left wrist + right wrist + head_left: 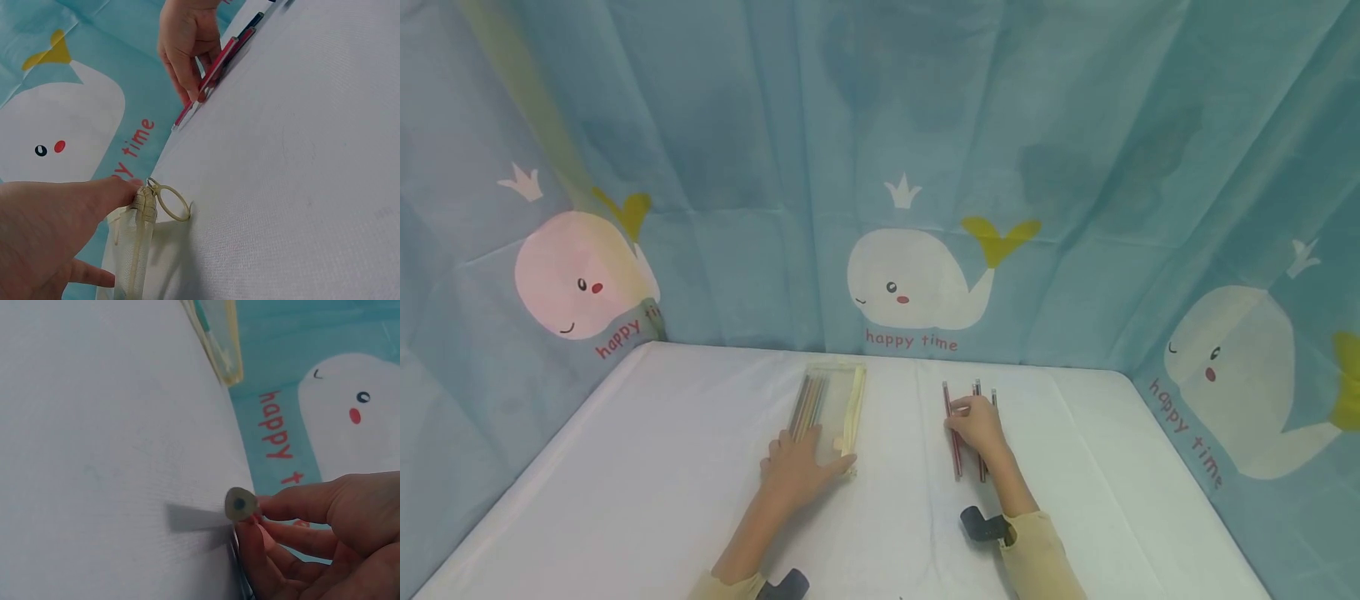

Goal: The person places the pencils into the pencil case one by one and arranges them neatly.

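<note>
A clear zip pouch [838,385] with a pale yellow zip edge lies flat on the table, several pencils [808,404] inside it. My left hand [797,471] rests on its near end, fingers spread, the thumb touching the zip end. A ring pull [174,203] hangs there in the left wrist view. To the right, my right hand [981,427] pinches a red pencil [957,460] between thumb and fingers. That pencil's blunt end [240,504] faces the right wrist camera. Other dark pencils [977,387] lie beside and partly under the right hand.
The table [625,483] has a white cloth. Behind it and on both sides hangs a blue curtain [737,275] printed with whales. A black wrist camera mount [983,525] sits by the right sleeve, another [786,586] by the left.
</note>
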### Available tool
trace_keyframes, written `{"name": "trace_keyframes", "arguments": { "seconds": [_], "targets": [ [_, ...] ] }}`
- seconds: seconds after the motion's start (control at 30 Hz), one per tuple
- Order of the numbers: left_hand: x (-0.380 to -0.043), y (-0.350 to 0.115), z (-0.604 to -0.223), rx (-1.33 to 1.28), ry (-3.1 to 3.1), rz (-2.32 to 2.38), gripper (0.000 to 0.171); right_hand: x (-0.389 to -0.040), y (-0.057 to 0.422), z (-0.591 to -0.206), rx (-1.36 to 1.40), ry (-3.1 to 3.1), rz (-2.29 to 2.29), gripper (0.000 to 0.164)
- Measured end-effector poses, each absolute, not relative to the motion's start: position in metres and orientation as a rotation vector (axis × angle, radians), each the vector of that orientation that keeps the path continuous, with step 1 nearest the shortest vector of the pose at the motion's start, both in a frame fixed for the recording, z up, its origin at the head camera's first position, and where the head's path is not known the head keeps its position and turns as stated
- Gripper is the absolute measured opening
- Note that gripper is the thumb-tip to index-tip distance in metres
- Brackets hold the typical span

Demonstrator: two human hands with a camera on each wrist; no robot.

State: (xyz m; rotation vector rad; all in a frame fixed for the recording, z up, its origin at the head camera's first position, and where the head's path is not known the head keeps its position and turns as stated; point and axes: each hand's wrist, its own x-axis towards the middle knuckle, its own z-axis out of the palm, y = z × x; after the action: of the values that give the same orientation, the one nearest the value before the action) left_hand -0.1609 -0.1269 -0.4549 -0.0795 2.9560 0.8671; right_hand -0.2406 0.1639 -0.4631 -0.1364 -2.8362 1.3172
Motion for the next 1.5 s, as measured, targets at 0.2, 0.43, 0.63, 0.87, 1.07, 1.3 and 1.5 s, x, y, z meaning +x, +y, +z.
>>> {"name": "trace_keyframes", "arguments": {
  "seconds": [0.2, 0.43, 0.63, 0.87, 1.07, 1.3, 1.5],
  "targets": [
    [-0.162, -0.126, -0.456, -0.073, 2.966, 0.858, 0.093, -0.239, 0.164, -0.460, -0.123, -2.816, 1.383, 0.036],
    [-0.161, -0.126, -0.455, -0.084, 2.956, 0.868, 0.092, -0.238, 0.161, -0.455, -0.121, -2.800, 1.427, 0.037],
    [-0.160, -0.125, -0.454, -0.084, 2.957, 0.858, 0.092, -0.237, 0.157, -0.454, -0.100, -2.784, 1.490, 0.037],
    [-0.161, -0.126, -0.456, -0.083, 2.964, 0.846, 0.093, -0.235, 0.150, -0.453, -0.097, -2.756, 1.589, 0.036],
    [-0.163, -0.126, -0.458, -0.085, 2.957, 0.849, 0.094, -0.234, 0.145, -0.454, -0.110, -2.749, 1.638, 0.038],
    [-0.162, -0.126, -0.457, -0.075, 2.970, 0.840, 0.094, -0.232, 0.135, -0.451, -0.045, -2.735, 1.652, 0.037],
    [-0.160, -0.126, -0.456, -0.077, 2.968, 0.853, 0.092, -0.233, 0.123, -0.450, -0.051, -2.727, 1.688, 0.038]
  ]
}}
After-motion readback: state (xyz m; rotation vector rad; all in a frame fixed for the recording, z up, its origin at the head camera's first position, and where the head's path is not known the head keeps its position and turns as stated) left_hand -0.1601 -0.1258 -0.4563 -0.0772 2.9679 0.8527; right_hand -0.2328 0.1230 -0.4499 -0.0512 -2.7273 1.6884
